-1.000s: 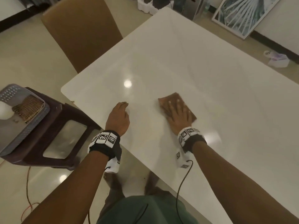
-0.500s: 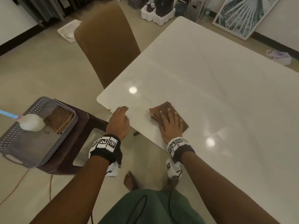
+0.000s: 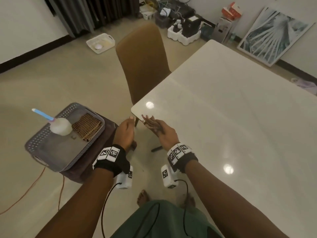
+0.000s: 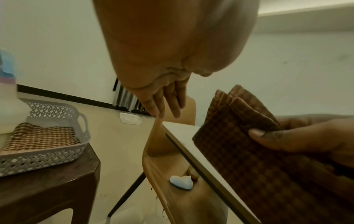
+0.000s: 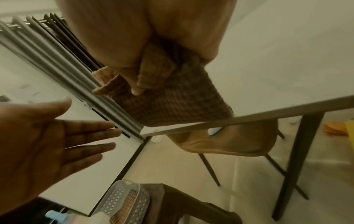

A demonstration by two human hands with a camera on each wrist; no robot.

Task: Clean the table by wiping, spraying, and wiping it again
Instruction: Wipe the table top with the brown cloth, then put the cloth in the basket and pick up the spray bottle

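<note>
Brown waffle-weave cloth (image 3: 155,125) sits in the right hand (image 3: 163,133) in the head view, held off the near corner of the white table (image 3: 231,117) and not touching the top. The left hand (image 3: 125,133) is just beside it, fingers straight and holding nothing. To the left, a grey perforated basket (image 3: 42,148) stands on a dark stool (image 3: 103,162). It holds a white spray bottle (image 3: 60,126) with a blue nozzle and a second checked cloth (image 3: 86,127). A tan chair (image 3: 144,66) is pushed in at the table's left edge.

Left wrist view: the left hand (image 4: 166,97) hangs with fingers extended and relaxed, empty, above the chair (image 4: 168,174) and the table (image 4: 182,136) corner. The right hand (image 4: 310,134) grips the folded cloth (image 4: 249,159), thumb pressed on its face. The basket (image 4: 63,157) with the second cloth (image 4: 40,136) stands on the stool (image 4: 47,189). A small white object (image 4: 181,181) lies on the chair seat; what it is cannot be determined.

Right wrist view: the right hand (image 5: 145,50) has its fingers curled over the cloth (image 5: 172,103), which hangs just above the table (image 5: 249,119) edge. The left hand (image 5: 38,145) faces palm toward the camera, fingers spread and empty. The basket (image 5: 118,197) and stool (image 5: 182,204) appear below.
</note>
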